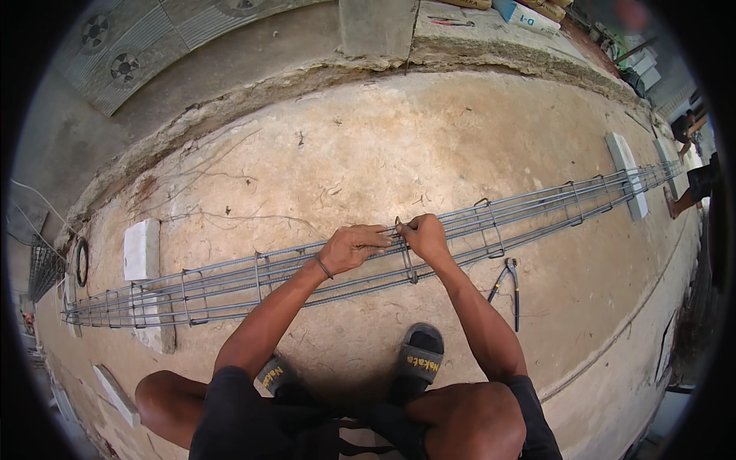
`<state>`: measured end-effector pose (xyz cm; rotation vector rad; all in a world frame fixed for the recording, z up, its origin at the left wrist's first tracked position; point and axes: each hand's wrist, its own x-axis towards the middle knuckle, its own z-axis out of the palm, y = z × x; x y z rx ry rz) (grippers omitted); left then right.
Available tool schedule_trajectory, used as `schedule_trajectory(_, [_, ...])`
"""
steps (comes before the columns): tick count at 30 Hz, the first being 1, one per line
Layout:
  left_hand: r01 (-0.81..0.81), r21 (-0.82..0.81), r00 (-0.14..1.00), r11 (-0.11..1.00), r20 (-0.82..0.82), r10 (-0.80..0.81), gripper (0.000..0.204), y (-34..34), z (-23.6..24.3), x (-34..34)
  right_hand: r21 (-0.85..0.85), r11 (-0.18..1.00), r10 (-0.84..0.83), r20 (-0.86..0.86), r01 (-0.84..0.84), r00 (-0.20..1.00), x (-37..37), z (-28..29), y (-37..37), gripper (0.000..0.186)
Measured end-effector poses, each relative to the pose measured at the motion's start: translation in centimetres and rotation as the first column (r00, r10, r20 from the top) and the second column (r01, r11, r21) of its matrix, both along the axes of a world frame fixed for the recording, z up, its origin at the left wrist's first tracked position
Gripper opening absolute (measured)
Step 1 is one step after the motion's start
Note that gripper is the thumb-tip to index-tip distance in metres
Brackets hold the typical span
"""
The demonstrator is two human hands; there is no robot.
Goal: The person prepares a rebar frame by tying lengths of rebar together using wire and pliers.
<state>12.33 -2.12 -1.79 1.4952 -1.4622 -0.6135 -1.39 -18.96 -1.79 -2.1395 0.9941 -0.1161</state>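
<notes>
A stirrup (409, 265) on the rebar cage (460, 221) is pinched by the right hand (424, 236). Left hand's (353, 249) laid on the cage, grip can't be told tbh. Pliers (511, 266) are seen beside it.

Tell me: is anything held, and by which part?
Left hand and right hand are at the far end of one metal stirrup; their exact grip cannot be told.
</notes>
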Motion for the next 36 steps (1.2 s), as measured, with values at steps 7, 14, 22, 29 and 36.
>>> schedule_trajectory(7, [0.146, -0.107, 0.838, 0.983, 0.542, -0.065, 0.032, 1.4, 1.2, -0.4, 0.098, 0.995, -0.004, -0.005, 0.005, 1.0, -0.1, -0.2, -0.4, 0.042])
schedule_trajectory(14, [-0.229, 0.401, 0.969, 0.887, 0.009, 0.246, 0.045, -3.8, 2.4, -1.2, 0.024, 0.999, 0.026, -0.062, -0.025, 0.998, -0.1, 1.0, -0.4, 0.051])
schedule_trajectory(22, [-0.159, 0.397, 0.975, 0.904, 0.205, 0.081, 0.039, -5.6, -2.1, 1.1, -0.023, 1.0, 0.019, -0.056, -0.021, 0.998, 0.4, 0.4, -0.2, 0.05])
schedule_trajectory(29, [-0.079, 0.389, 0.911, 0.918, 0.403, -0.092, 0.024, -6.2, 0.0, -0.1, -0.033, 0.999, -0.001, -0.052, -0.001, 0.999, 0.1, 1.0, -0.3, 0.046])
schedule_trajectory(36, [-0.156, 0.342, 0.858, 0.927, 0.512, -0.045, 0.025, -6.0, -0.2, -0.8, -0.046, 0.998, 0.051, -0.011, -0.051, 0.999, 0.1, 1.1, 0.3, 0.043])
